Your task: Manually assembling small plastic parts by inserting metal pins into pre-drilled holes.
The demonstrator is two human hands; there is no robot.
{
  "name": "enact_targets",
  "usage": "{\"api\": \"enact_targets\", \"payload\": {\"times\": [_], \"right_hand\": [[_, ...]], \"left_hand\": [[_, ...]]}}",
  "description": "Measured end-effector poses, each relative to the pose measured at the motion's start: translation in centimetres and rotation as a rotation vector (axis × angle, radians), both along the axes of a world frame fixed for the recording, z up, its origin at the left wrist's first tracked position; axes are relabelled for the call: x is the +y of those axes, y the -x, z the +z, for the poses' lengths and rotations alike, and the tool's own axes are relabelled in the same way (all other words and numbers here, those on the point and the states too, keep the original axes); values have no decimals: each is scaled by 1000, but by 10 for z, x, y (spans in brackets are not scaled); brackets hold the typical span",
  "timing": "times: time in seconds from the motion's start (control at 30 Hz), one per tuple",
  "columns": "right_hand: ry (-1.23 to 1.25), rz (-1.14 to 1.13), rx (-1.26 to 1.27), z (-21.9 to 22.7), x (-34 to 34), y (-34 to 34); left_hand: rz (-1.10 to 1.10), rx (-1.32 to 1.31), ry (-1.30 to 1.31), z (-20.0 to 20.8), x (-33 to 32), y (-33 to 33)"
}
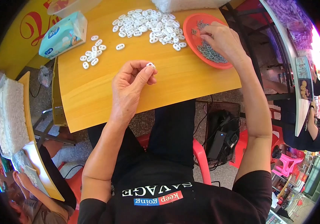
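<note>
Near the middle of the yellow table (160,84), my left hand (130,80) pinches a small white oval plastic piece (150,65) between thumb and forefinger; its other fingers are curled. My right hand (224,40) reaches over a red bowl (192,47) at the far right, its bent fingertips among small grey screws (213,54). Whether a screw is between those fingertips is hidden. A heap of white oval pieces with two holes (141,24) lies at the far middle. Left of it is a smaller group of the same pieces (94,53), with a single one (120,46) between.
A tissue pack (64,35) stands at the far left table edge. A clear bag of white material (190,4) sits at the back. On the left, another person's hands (24,181) work at a side table. A black device (217,143) lies in a basket below.
</note>
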State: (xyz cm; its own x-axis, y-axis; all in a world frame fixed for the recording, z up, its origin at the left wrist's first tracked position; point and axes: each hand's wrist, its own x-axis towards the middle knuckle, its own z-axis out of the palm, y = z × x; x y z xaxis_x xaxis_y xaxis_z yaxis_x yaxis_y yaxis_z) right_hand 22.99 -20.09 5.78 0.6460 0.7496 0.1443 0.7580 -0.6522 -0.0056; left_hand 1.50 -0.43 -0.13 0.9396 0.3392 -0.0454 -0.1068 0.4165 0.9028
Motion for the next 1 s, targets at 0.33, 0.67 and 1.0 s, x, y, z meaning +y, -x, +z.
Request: {"api": "enact_targets", "payload": {"times": [0.33, 0.67, 1.0], "right_hand": [[-59, 21, 18, -9, 9, -5], [-40, 53, -17, -18, 13, -15], [-285, 24, -159, -12, 4, -26]], "left_hand": [[4, 15, -4, 1, 0, 1], [2, 12, 1, 2, 0, 0], [9, 22, -11, 1, -1, 1]]}}
